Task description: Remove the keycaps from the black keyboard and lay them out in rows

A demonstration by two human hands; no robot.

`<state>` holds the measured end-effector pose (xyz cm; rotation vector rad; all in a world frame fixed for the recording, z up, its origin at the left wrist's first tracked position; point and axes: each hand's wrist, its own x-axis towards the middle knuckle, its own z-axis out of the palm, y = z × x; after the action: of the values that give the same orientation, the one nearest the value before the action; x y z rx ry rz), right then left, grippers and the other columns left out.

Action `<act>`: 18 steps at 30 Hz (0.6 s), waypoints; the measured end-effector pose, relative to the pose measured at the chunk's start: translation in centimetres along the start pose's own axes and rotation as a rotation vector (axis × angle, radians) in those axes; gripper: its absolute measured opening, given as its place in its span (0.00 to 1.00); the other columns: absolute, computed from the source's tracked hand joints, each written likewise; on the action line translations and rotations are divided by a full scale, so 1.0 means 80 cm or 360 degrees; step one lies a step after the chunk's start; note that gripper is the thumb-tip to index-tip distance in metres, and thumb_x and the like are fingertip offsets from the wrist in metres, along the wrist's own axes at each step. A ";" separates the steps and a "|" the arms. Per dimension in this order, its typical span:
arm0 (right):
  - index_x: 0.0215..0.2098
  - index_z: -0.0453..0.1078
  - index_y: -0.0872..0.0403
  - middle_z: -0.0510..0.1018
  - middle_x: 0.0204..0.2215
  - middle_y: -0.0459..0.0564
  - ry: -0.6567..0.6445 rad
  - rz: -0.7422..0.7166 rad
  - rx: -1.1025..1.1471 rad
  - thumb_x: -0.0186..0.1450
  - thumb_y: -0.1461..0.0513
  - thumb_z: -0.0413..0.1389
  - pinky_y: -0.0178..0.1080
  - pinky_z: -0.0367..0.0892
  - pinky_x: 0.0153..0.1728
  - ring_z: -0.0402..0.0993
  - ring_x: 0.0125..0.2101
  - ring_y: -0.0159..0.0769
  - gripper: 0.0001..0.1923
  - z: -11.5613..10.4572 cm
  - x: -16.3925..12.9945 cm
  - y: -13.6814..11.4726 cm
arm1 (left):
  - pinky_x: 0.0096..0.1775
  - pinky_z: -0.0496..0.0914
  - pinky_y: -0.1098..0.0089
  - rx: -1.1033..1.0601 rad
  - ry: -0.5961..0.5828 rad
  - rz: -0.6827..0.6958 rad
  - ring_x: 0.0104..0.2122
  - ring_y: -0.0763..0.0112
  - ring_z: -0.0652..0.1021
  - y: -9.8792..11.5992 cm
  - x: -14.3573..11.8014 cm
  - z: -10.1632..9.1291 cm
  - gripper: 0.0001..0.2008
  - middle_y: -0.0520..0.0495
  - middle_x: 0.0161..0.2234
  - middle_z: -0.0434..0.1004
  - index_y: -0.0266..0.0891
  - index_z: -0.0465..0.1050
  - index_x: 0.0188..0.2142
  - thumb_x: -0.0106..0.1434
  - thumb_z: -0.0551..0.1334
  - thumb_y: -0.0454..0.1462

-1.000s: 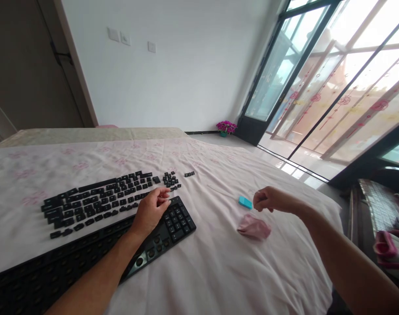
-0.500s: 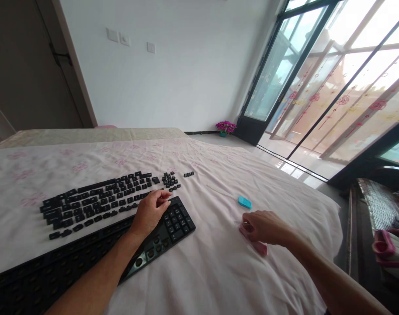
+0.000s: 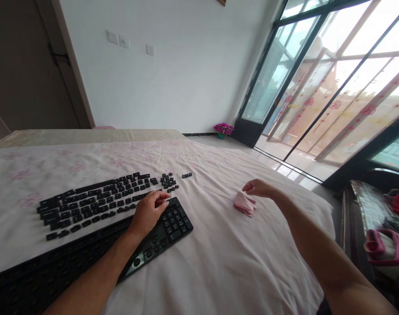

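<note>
Keyboard (image 3: 84,253) lies slantwise on the sheet (image 3: 202,258), number pad (image 3: 175,221) capped, with loose caps (image 3: 87,201) laid in rows just beyond it and a small cluster (image 3: 168,181) near the pad's far edge. Left hand (image 3: 150,212) is over the keyboard beside the number pad, grip bent, thumb and fingers close together; cannot tell whether anything is pinched. Right hand (image 3: 258,188), well apart, is at the far edge of the pink cloth (image 3: 245,205), fingers bent; cannot tell whether its grip pinches the fabric.

Wrinkled pale flowered sheet (image 3: 199,271), partly keyless black keyboard (image 3: 178,222), loose black keycaps (image 3: 111,205) beyond it, small pink cloth (image 3: 245,205)
</note>
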<state>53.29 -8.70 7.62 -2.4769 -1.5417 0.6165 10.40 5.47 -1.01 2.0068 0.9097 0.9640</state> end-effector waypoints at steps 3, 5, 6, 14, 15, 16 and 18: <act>0.44 0.78 0.52 0.81 0.42 0.51 0.0134 -0.0041 -0.0170 0.56 0.55 0.60 0.38 0.66 0.41 0.75 0.40 0.42 0.19 0.006 0.013 -0.004 | 0.43 0.74 0.64 -0.0005 0.0002 -0.0002 0.36 0.67 0.79 0.000 0.000 0.000 0.10 0.48 0.39 0.79 0.41 0.75 0.39 0.58 0.60 0.37; 0.43 0.78 0.49 0.81 0.43 0.50 0.0110 -0.0094 -0.0307 0.57 0.49 0.60 0.39 0.65 0.42 0.75 0.42 0.43 0.20 0.016 0.012 -0.016 | 0.43 0.74 0.64 -0.0009 0.0003 -0.0001 0.36 0.67 0.79 0.001 0.000 0.000 0.10 0.48 0.39 0.79 0.41 0.75 0.39 0.58 0.60 0.37; 0.42 0.78 0.47 0.80 0.43 0.50 0.0089 -0.0123 -0.0382 0.57 0.47 0.60 0.40 0.65 0.42 0.74 0.43 0.44 0.20 0.023 0.009 -0.024 | 0.43 0.74 0.64 -0.0010 0.0005 0.0002 0.36 0.67 0.79 0.001 0.000 0.000 0.10 0.48 0.39 0.79 0.41 0.75 0.39 0.58 0.60 0.37; 0.40 0.75 0.51 0.76 0.43 0.51 0.0209 -0.0192 -0.0680 0.59 0.53 0.57 0.36 0.61 0.36 0.71 0.43 0.40 0.15 0.065 -0.014 -0.053 | 0.43 0.74 0.64 -0.0010 0.0007 0.0014 0.36 0.66 0.80 0.002 -0.001 0.000 0.09 0.49 0.38 0.80 0.41 0.76 0.39 0.59 0.60 0.36; 0.39 0.75 0.51 0.76 0.43 0.51 0.0211 -0.0194 -0.0688 0.60 0.54 0.56 0.35 0.60 0.35 0.72 0.42 0.39 0.14 0.065 -0.013 -0.051 | 0.43 0.74 0.64 -0.0012 0.0008 0.0015 0.36 0.66 0.80 0.002 -0.001 0.000 0.09 0.49 0.38 0.80 0.41 0.76 0.39 0.59 0.60 0.36; 0.39 0.75 0.52 0.77 0.42 0.50 0.0220 -0.0186 -0.0694 0.60 0.55 0.56 0.35 0.60 0.34 0.72 0.40 0.38 0.13 0.063 -0.012 -0.049 | 0.43 0.74 0.65 -0.0012 0.0007 0.0015 0.36 0.66 0.80 0.002 -0.001 0.000 0.09 0.48 0.38 0.80 0.41 0.76 0.39 0.59 0.60 0.36; 0.38 0.76 0.52 0.77 0.41 0.50 0.0263 -0.0109 -0.0692 0.59 0.55 0.56 0.35 0.59 0.33 0.72 0.39 0.38 0.13 0.056 -0.007 -0.043 | 0.43 0.73 0.65 -0.0003 -0.0001 0.0016 0.36 0.66 0.80 0.002 0.000 0.000 0.09 0.48 0.38 0.79 0.41 0.76 0.39 0.59 0.60 0.36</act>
<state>48.31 -7.99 4.91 -2.6701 -1.8429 0.0617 10.46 5.38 -0.89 2.0119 0.8992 0.9694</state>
